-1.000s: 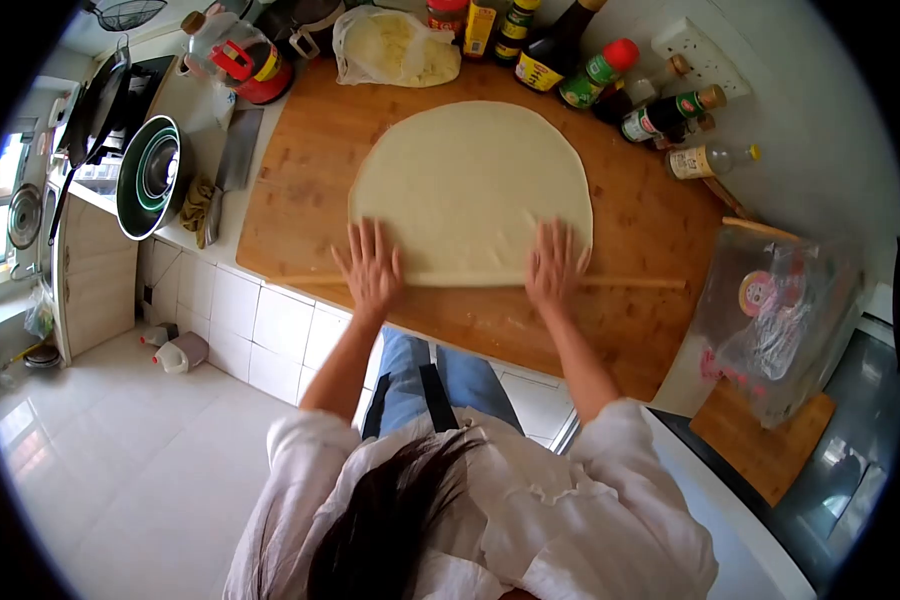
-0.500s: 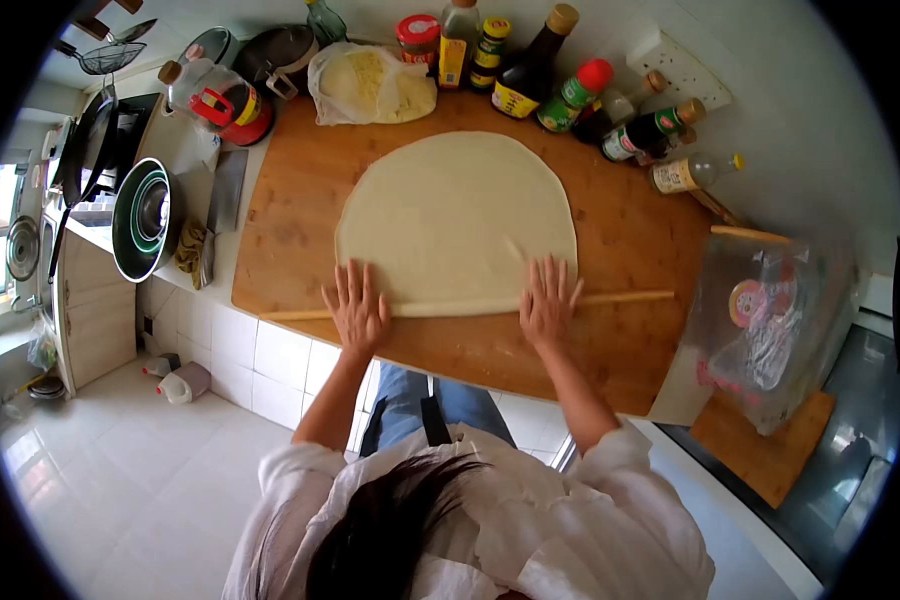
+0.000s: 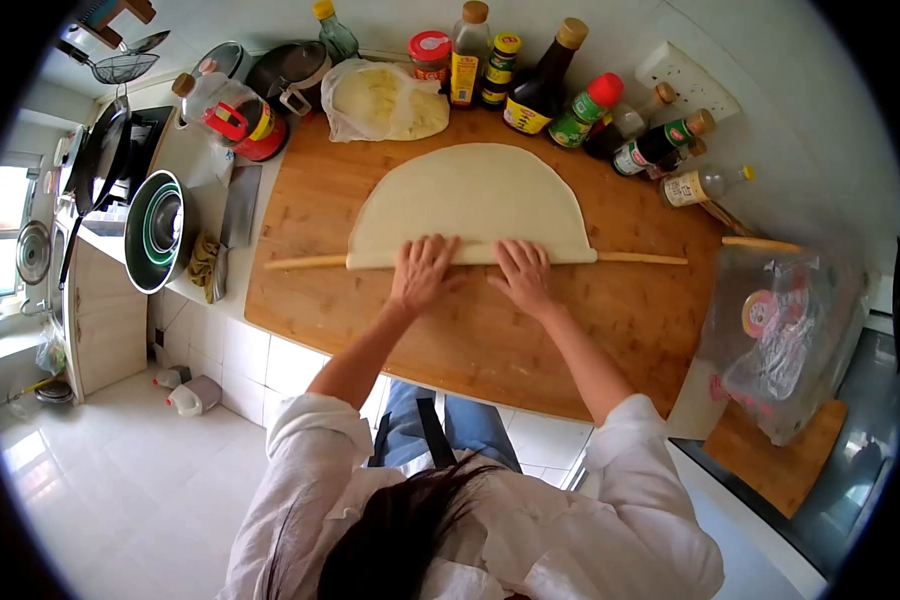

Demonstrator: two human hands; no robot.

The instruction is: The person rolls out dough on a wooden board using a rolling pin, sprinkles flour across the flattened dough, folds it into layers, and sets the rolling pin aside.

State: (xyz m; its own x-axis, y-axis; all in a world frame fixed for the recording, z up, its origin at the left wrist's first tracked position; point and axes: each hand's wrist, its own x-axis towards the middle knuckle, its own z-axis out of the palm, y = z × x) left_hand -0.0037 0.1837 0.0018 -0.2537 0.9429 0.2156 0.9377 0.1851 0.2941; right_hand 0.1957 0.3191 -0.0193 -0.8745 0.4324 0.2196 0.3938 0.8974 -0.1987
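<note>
The left grip and right grip rest palm-down, slightly apart, on the dough-wrapped middle of the rolling pin; from above I cannot tell whether the fingers clamp round it; the dough spreads flat beyond both grips on the wooden surface, its near edge wound around the pin between its bare ends.
</note>
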